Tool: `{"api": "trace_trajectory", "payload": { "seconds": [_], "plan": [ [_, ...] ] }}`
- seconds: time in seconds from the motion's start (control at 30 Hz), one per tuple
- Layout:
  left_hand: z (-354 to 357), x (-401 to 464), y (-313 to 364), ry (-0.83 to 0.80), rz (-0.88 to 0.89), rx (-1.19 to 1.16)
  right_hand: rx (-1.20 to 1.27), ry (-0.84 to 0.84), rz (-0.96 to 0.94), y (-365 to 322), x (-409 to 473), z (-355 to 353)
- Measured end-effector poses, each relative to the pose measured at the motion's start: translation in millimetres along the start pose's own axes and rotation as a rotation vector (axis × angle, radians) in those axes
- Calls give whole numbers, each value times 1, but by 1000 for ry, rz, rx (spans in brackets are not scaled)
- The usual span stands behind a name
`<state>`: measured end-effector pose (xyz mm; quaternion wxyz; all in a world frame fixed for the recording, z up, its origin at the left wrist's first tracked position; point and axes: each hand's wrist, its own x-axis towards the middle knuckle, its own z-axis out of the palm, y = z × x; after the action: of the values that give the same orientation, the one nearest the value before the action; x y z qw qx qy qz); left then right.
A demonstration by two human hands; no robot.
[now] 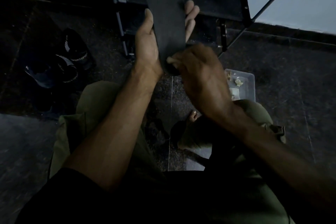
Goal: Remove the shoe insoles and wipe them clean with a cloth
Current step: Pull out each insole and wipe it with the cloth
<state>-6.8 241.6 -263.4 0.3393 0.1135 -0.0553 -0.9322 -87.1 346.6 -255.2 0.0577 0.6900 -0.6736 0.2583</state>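
A long dark insole (164,5) stands upright in front of me, its toe end reaching past the top of the frame. My left hand (151,42) grips it around the middle, thumb on the left edge and fingers wrapped behind the right edge. My right hand (198,71) is blurred at the insole's lower end and pinches a small pale cloth (171,59) against it. A pair of black shoes with white stripes (60,65) lies on the floor at the left.
A black metal shoe rack (236,11) stands right behind the insole. A clear plastic container (251,82) with pale scraps sits on the dark speckled floor at the right. My knees in olive trousers fill the lower frame.
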Motion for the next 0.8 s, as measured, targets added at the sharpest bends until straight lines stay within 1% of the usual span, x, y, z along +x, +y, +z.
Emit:
{"api": "trace_trajectory", "payload": {
  "seconds": [0.03,0.1,0.17,0.23,0.3,0.43,0.53,0.6,0.7,0.8],
  "plan": [
    [-2,1,-1,-2,-6,-49,43,-22,6,0,-6,0],
    [-3,1,-3,-55,-32,-93,41,-61,-2,-2,-11,-2],
    [1,1,-6,-90,-35,-76,12,6,27,6,9,-4],
    [-1,3,-7,-83,-32,-47,-17,54,42,18,30,-5],
    [-2,3,-9,-71,-6,-21,-48,62,83,21,36,1],
    [-7,5,-3,-49,49,-56,25,23,39,0,9,5],
    [-7,5,-2,-92,42,-80,54,-21,7,-8,-9,4],
    [-6,3,-7,-108,41,-24,41,-14,-6,-1,1,1],
    [-5,3,-15,-117,3,130,-11,40,13,13,31,-1],
    [-5,4,-21,-47,-22,168,-70,80,51,20,54,1]
  ]
}}
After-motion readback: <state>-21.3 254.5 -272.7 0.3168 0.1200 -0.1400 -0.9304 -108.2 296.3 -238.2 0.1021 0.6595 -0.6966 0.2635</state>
